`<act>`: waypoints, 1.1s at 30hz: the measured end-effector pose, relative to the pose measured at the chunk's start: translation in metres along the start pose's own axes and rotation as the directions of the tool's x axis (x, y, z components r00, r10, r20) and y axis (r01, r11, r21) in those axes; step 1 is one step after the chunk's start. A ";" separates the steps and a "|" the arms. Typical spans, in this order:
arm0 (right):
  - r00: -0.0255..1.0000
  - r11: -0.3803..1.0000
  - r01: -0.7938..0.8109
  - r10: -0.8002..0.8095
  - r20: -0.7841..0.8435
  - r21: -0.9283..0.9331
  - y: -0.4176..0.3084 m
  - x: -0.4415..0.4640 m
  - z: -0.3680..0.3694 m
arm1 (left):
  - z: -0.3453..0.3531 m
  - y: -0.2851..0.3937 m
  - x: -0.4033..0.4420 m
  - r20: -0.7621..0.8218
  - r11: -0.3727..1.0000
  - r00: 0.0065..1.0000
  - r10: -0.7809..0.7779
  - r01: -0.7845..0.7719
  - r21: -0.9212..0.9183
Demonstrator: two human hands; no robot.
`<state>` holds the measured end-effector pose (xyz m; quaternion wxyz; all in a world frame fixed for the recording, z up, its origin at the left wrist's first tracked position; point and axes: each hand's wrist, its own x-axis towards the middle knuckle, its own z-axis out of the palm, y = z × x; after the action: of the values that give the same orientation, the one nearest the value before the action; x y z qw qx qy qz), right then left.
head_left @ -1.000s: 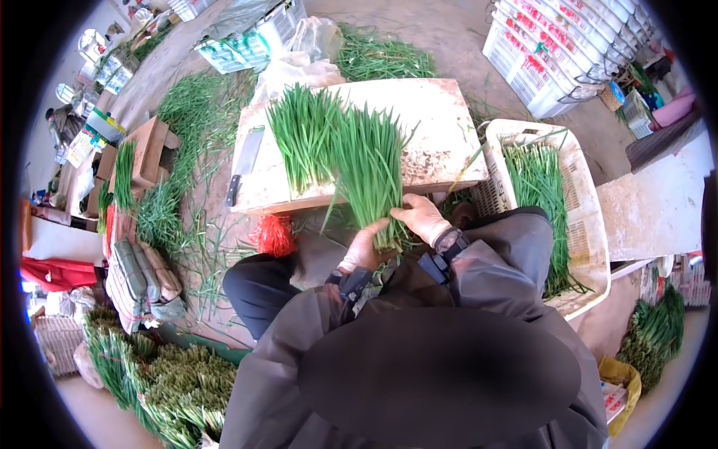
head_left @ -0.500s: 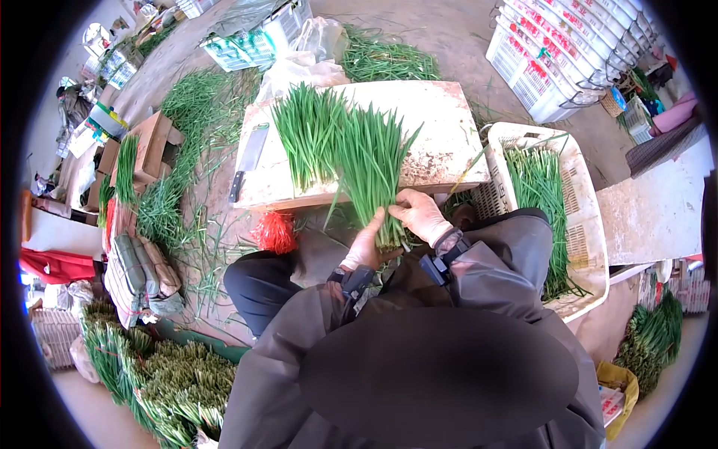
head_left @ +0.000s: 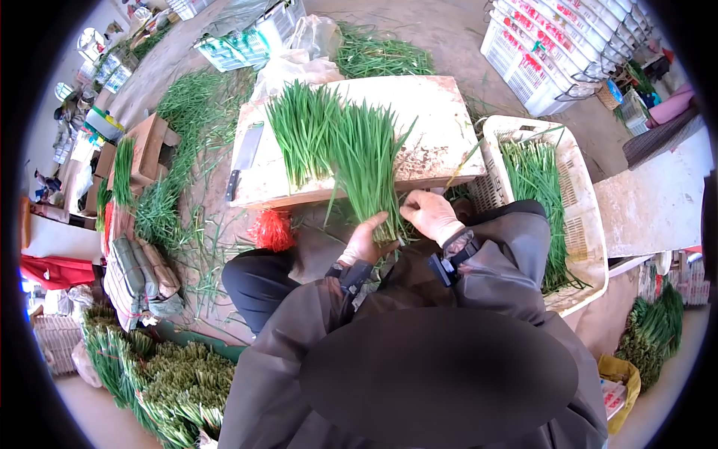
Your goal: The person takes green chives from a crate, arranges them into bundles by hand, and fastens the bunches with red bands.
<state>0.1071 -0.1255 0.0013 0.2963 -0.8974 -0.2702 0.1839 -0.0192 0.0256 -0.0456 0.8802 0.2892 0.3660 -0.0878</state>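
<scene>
My left hand (head_left: 363, 242) is wrapped round the lower stems of a bunch of garlic chives (head_left: 366, 157), whose leaves lean away from me onto the board. To the right of those stems, my right hand (head_left: 432, 215) has its fingers curled together in a pinch; whatever it may hold is hidden. A second bunch of chives (head_left: 301, 138) lies on the white board (head_left: 430, 112), just left of the held one. At the board's left edge rests a cleaver (head_left: 245, 159) with a dark handle. Below the board's front edge sits a bundle of red ties (head_left: 271, 230).
A white plastic crate (head_left: 591, 247) with chives stands at my right. Stacked white crates (head_left: 523, 63) rise at the back right. Many chive bundles (head_left: 183, 382) lie at the lower left. Loose leaves (head_left: 187, 112) litter the floor, and a cardboard box (head_left: 149, 146) stands left.
My right hand has come off the stems and moved slightly right, its fingers curled. My left hand keeps hold of the chives. The whole view has shifted a little.
</scene>
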 end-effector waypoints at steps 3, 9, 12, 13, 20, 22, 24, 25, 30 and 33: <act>0.980 0.988 -0.102 0.120 0.156 -0.119 -0.005 -0.018 -0.003 | -0.006 -0.001 0.007 0.011 1.000 1.000 -0.009 0.009 -0.007; 0.930 0.965 -0.168 0.087 0.358 0.200 0.019 -0.010 0.028 | -0.010 -0.004 0.010 0.027 1.000 0.999 0.023 -0.023 0.003; 0.926 0.919 -0.217 0.088 0.367 0.328 0.025 -0.006 0.032 | -0.010 -0.001 0.008 0.019 1.000 0.999 0.029 -0.029 -0.004; 0.938 0.918 -0.197 0.074 0.338 0.344 0.028 -0.005 0.034 | -0.009 0.000 0.007 0.019 1.000 1.000 0.024 -0.024 -0.008; 0.957 0.861 -0.210 0.085 0.276 0.463 0.020 -0.011 0.037 | -0.009 -0.001 0.004 0.016 1.000 1.000 0.016 -0.016 0.006; 0.951 0.877 -0.192 0.056 0.303 0.441 0.024 -0.007 0.040 | -0.010 -0.002 0.005 0.021 0.999 0.999 0.027 -0.027 0.018; 0.947 0.848 -0.218 0.065 0.313 0.484 0.029 -0.005 0.048 | -0.011 -0.004 0.008 0.014 0.999 1.000 0.019 -0.019 0.027; 0.933 0.820 -0.287 0.121 0.340 0.495 0.018 -0.007 0.041 | -0.013 -0.005 0.010 0.010 0.999 1.000 0.014 -0.014 0.031; 0.910 0.800 -0.339 0.145 0.388 0.495 0.008 -0.008 0.033 | -0.017 -0.007 0.014 0.011 0.998 1.000 0.028 -0.029 0.059; 0.897 0.655 -0.396 0.129 0.422 0.643 0.014 -0.003 0.035 | -0.012 -0.004 0.006 -0.021 0.999 0.999 0.040 -0.040 0.010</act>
<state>0.0925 -0.1218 -0.0339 0.5395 -0.6946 -0.0892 0.4675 -0.0232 0.0296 -0.0584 0.8764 0.3015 0.3692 -0.0690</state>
